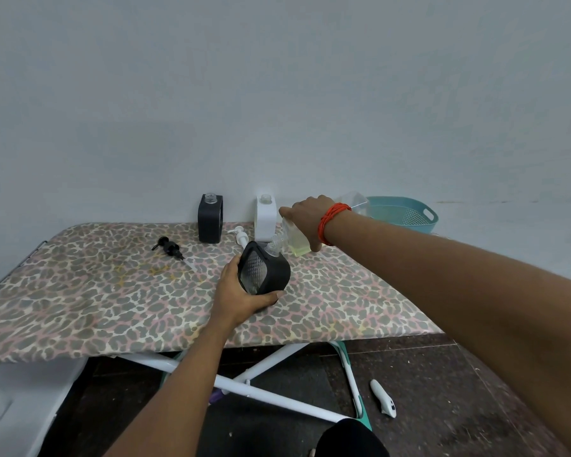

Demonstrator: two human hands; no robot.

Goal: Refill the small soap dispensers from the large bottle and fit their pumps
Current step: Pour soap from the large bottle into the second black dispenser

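Observation:
My left hand (241, 291) grips a black-sleeved dispenser (264, 273), tilted on the leopard-print table (96, 291) with its open neck pointing up and right. My right hand (305, 219) holds the large clear bottle (297, 237) tipped down, its mouth touching the dispenser's neck; yellow-green liquid sits in the bottle's lower end. A second black dispenser (210, 219) and a white dispenser (265, 217) stand open-necked by the wall. A black pump (170, 247) and a white pump (240, 235) lie on the table.
A teal colander basket (406, 214) stands at the back right by the wall. Below the table are white crossed legs (261, 374) and a dark floor with a white object (383, 399) lying on it. The table's front edge is near me.

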